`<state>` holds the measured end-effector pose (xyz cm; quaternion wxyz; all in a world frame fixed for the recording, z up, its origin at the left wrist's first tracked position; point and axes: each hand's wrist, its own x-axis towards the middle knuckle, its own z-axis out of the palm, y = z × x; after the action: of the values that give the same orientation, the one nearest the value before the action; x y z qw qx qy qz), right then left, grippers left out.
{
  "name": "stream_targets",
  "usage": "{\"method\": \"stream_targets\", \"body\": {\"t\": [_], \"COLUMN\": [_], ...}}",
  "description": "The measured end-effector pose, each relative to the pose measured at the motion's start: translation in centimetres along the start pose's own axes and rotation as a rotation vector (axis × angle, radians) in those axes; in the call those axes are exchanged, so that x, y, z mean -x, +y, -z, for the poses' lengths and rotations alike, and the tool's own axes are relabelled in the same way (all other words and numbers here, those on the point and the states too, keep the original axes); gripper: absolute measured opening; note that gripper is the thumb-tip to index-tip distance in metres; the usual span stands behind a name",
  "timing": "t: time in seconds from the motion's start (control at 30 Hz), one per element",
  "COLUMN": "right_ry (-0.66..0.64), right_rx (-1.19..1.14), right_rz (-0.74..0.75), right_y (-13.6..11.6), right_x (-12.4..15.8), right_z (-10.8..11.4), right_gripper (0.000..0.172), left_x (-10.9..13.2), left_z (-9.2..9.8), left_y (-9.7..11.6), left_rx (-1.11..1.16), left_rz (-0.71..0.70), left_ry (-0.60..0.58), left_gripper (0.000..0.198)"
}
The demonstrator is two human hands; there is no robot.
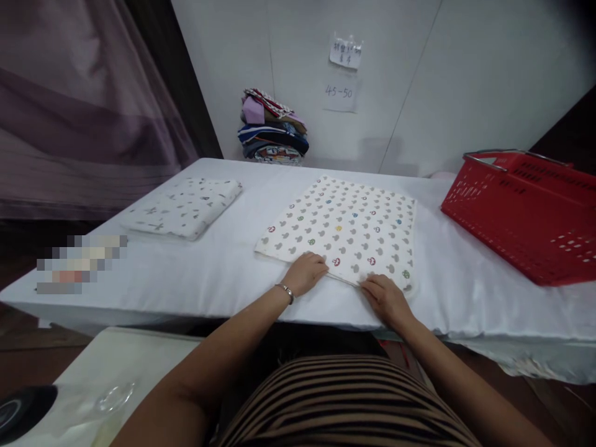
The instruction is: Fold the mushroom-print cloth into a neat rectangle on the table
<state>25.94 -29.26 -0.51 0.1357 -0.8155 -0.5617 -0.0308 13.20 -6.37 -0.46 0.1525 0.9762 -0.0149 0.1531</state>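
The left hand (305, 273) and right hand (384, 299) rest on the near edge of the cloth (344, 223), mid-bench (209, 276); whether either grip is clamped, I cannot tell. A far note (339, 93) reads "45-50" (the upper note (345, 53) is unreadable).

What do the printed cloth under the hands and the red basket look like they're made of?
Printed cloth: soft fabric, probably cotton, matte. It lies limp and flat, with layered edges at the near side. Red basket: rigid moulded plastic, slightly glossy, going by its slotted walls. Its handles look like grey metal.
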Motion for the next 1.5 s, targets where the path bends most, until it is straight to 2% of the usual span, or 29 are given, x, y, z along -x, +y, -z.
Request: {"method": "stream_targets", "body": {"t": [0.17, 0.3, 0.43, 0.57, 0.73, 0.87, 1.03, 1.13, 1.3, 1.4, 1.5], "right_ry": [0.009, 0.155, 0.280, 0.317, 0.334, 0.303, 0.368, 0.338, 0.158, 0.232, 0.361], "right_rx": [0.014, 0.016, 0.044, 0.040, -0.004, -0.021, -0.048, -0.093, -0.273, -0.256, -0.239], "right_rz": [0.089, 0.180, 0.247, 0.271, 0.267, 0.233, 0.263, 0.210, 0.087, -0.044, -0.266], "right_y": [0.1, 0.9, 2.2, 3.1, 3.1, 3.2, 3.7, 3.2, 2.4, 3.9, 7.1], "right_x": [0.4, 0.9, 1.3, 1.4, 1.3, 1.3, 1.0, 0.9, 1.4, 1.8, 1.4], "right_z": [0.3, -0.9, -3.0, -4.0, -4.0, -4.3, -5.2, -4.9, -2.3, -1.1, -0.4], "right_gripper": [0.033, 0.028, 0.027, 0.028, 0.027, 0.029, 0.042, 0.049, 0.046, 0.033, 0.025], "left_x": [0.3, 1.3, 3.1, 5.0, 7.3, 8.4, 8.5, 8.4, 7.9, 6.6, 4.0], "left_z": [0.2, 0.9, 2.2, 3.9, 6.5, 7.7, 7.9, 8.0, 7.7, 6.3, 3.7], "left_y": [-0.3, -1.2, -3.0, -5.4, -8.0, -8.7, -8.7, -8.9, -9.5, -8.4, -5.0], "left_rx": [-0.024, -0.107, -0.218, -0.282, -0.288, -0.266, -0.269, -0.259, -0.264, -0.253, -0.114], "left_rz": [-0.009, 0.009, 0.092, 0.190, 0.274, 0.317, 0.339, 0.377, 0.411, 0.357, 0.232], "left_ry": [-0.030, -0.061, -0.073, -0.072, -0.049, -0.020, 0.000, 0.025, 0.043, 0.104, 0.118], "left_gripper": [0.024, 0.015, 0.017, 0.020, 0.025, 0.035, 0.035, 0.035, 0.036, 0.039, 0.034]}}
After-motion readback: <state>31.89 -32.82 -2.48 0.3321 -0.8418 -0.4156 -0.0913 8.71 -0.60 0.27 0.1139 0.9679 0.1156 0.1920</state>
